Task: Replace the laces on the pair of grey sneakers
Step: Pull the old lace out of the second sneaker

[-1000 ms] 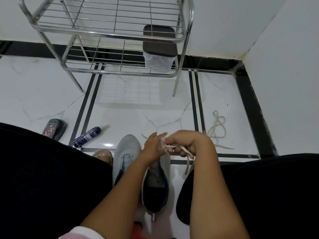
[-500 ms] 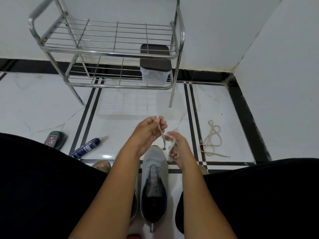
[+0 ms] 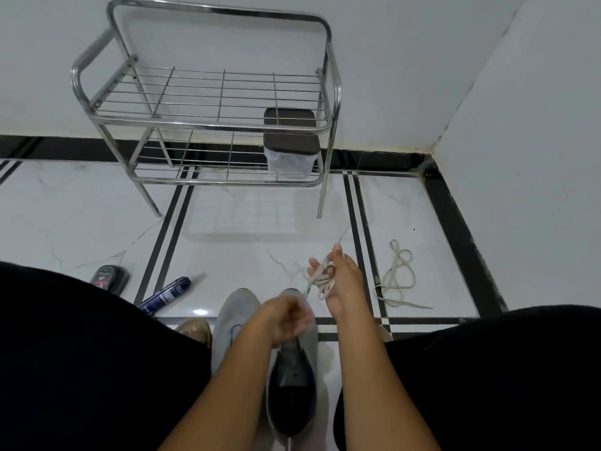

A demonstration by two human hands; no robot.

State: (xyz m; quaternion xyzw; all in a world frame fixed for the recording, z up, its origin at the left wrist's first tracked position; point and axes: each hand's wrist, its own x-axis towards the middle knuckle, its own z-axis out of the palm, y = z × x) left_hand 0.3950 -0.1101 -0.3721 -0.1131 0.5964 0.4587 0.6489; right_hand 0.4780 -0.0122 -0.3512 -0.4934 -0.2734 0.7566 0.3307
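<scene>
Two grey sneakers stand side by side on the white floor between my knees, the left sneaker (image 3: 234, 317) and the right sneaker (image 3: 292, 382), whose dark opening faces me. My right hand (image 3: 343, 281) is raised beyond the right sneaker's toe and holds a bundle of off-white lace (image 3: 320, 276) looped over its fingers. One strand of that lace drops toward my left hand (image 3: 287, 317). That hand is blurred, with curled fingers, just above the right sneaker's toe, and seems to pinch the strand. A second off-white lace (image 3: 398, 275) lies loose on the floor to the right.
A steel wire rack (image 3: 201, 125) stands against the back wall, with a brown-lidded clear container (image 3: 289, 141) on its lower shelf. A blue spray can (image 3: 166, 294) and a small black tin (image 3: 109, 278) lie at the left. My black-clad knees flank the sneakers. A wall closes the right side.
My right hand has moved up and to the right with the bundled lace. My left hand has dropped from beside it down to the sneaker's toe. The camera has tilted upward.
</scene>
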